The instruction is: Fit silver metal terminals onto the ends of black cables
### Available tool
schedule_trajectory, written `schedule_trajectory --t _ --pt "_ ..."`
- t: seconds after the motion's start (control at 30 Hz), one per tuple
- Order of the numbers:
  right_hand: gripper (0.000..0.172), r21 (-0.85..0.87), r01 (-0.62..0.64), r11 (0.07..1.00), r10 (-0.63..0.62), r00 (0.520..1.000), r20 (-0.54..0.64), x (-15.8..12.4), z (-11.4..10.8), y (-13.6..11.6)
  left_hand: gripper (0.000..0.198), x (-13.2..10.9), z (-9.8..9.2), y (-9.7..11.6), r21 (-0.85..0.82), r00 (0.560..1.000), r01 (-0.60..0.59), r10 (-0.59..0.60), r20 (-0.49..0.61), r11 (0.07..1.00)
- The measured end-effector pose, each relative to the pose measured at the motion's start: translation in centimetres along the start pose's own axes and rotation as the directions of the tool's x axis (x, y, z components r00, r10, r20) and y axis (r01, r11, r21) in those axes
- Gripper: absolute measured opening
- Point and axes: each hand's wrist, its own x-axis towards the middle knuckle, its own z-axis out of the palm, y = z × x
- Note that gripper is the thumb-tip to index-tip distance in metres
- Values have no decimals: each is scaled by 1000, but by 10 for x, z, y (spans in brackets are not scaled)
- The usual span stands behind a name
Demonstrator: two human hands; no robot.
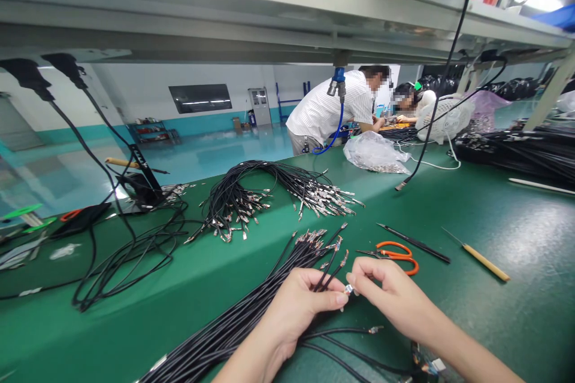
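Note:
My left hand [291, 305] grips several black wires [327, 269] whose crimped ends stick up past my fingers. My right hand [390, 293] pinches a small metal terminal [348, 290] on a wire end between thumb and fingertips, close to my left hand. A thick bundle of black terminated wires [215, 341] runs under my left wrist towards the bottom of the view. Just ahead lies a second bundle [296, 257]. To the right are orange-handled scissors [398, 257], a black-handled pick [415, 242] and a wooden-handled awl [485, 262].
A green workbench [471, 311] carries a large fanned bunch of terminated wires [269, 194] and loose black cables [130, 251]. A low overhead shelf [269, 18] spans the bench. Two co-workers [332, 105] work beyond a plastic bag [375, 152] and a white fan [444, 119].

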Motion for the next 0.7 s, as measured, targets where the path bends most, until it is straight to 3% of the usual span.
schedule_trajectory --t 0.2,0.33,0.43,0.53,0.6,0.7 --pt "27 -6 6 1000 -6 1000 15 1 -1 1 21 0 -1 -1 0 1000 -14 14 10 1000" --pt "25 -105 -15 994 21 998 64 2 -9 3 28 3 -3 -2 116 997 -67 70 -23 991" --pt "20 -199 -54 979 95 975 203 -1 -17 8 37 9 -6 -3 171 985 -81 105 -138 982" --pt "17 -250 -7 968 118 893 434 -8 -21 10 35 14 -11 -6 233 963 -110 162 -217 966" --pt "16 -273 25 962 130 835 535 -13 -20 9 27 16 -14 -9 396 937 -119 235 -260 911" --pt "17 -292 41 956 134 822 554 -18 -16 5 7 16 -16 -14 693 883 -131 401 -243 709"
